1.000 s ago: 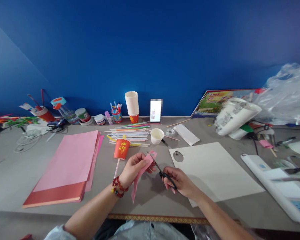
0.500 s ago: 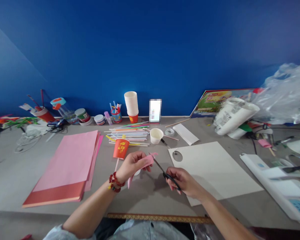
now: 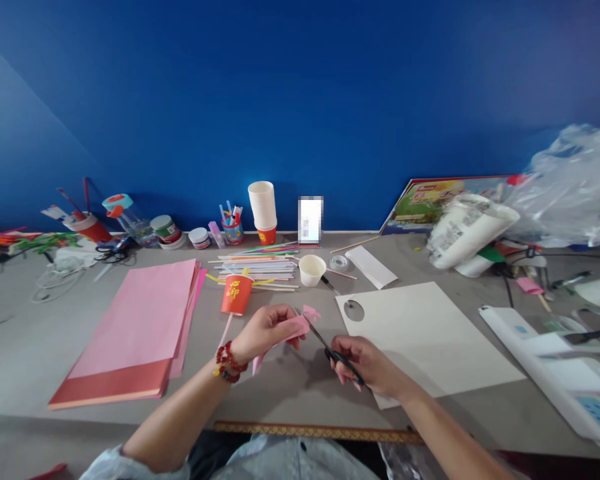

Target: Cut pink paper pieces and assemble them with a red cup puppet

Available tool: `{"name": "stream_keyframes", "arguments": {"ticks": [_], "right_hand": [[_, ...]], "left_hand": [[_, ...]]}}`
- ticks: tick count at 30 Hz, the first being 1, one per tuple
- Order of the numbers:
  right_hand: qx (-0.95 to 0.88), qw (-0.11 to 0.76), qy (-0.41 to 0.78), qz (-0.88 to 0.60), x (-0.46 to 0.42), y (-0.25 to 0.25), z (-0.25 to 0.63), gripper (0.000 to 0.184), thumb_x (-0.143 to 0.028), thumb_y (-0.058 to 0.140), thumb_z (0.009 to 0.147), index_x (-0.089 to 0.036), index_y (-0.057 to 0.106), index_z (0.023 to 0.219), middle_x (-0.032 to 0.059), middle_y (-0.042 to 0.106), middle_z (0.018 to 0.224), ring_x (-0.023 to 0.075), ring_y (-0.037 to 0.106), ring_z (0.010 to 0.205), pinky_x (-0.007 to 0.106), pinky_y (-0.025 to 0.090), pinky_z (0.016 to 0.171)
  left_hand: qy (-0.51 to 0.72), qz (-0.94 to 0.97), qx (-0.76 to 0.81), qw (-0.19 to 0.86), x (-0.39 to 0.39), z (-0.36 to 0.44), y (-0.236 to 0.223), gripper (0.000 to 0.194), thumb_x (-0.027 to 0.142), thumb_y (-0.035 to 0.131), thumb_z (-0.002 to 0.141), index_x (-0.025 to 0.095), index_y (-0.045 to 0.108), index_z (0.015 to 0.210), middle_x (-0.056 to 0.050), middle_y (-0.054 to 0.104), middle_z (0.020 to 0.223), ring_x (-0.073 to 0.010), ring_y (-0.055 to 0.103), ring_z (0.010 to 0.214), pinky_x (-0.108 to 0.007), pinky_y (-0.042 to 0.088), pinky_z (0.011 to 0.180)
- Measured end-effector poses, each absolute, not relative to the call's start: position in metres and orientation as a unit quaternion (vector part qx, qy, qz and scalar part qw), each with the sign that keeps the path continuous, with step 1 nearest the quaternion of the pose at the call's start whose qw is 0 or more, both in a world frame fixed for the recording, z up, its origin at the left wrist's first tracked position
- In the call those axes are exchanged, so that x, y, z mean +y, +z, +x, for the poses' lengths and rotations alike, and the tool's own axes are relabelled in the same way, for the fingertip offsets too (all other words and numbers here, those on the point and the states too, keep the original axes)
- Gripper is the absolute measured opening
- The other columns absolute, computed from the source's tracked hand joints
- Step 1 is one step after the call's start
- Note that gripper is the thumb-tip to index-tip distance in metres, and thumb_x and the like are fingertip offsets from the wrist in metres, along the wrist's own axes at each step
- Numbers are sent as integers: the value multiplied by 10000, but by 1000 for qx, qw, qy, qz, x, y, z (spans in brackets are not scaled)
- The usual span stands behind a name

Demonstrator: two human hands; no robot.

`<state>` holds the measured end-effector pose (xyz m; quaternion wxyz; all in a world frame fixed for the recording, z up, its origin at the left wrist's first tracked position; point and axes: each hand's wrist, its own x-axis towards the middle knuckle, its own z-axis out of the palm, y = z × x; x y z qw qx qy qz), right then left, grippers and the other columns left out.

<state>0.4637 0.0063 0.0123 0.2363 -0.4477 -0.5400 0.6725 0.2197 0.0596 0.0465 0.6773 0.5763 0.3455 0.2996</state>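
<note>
Head view, from the left: a stack of pink and red paper sheets (image 3: 137,320) lies flat, then comes a red paper cup (image 3: 237,295) with yellow straws at its top. Next, beyond my hands, are a bundle of drinking straws (image 3: 260,270) and a white paper cup (image 3: 312,272). Further right, a white card (image 3: 430,347) with a round hole lies beneath my right forearm, and a white power strip (image 3: 535,373) is past it.

My left hand (image 3: 266,333) pinches a pink paper strip (image 3: 297,327) between thumb and fingers above the table; those fingers hide its middle. It looks thin and bent, with a ragged pink flap by the blades. Its long axis slants from lower left to upper right. My right hand (image 3: 363,363) is curled around the black handles of scissors (image 3: 321,340), whose tips point up and left, at the strip's upper end.
</note>
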Motion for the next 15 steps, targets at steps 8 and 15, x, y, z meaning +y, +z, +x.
{"name": "stream_keyframes", "arguments": {"ticks": [8,15], "right_hand": [[-548,233,666,-449,5,8,465,258,-404,647,795,-180,524,756,-28,585,601,67,476,484,130,347,376],[-554,241,660,-446,5,9,466,370,-519,672,766,-180,527,744,-20,565,589,80,490,498,140,338,374]], "left_hand": [[297,576,357,673,57,223,51,331,458,681,821,139,617,756,-68,697,783,-143,640,643,-235,484,611],[276,591,358,668,58,219,53,335,464,665,829,143,599,761,-61,684,771,-122,625,586,-203,448,537]]}}
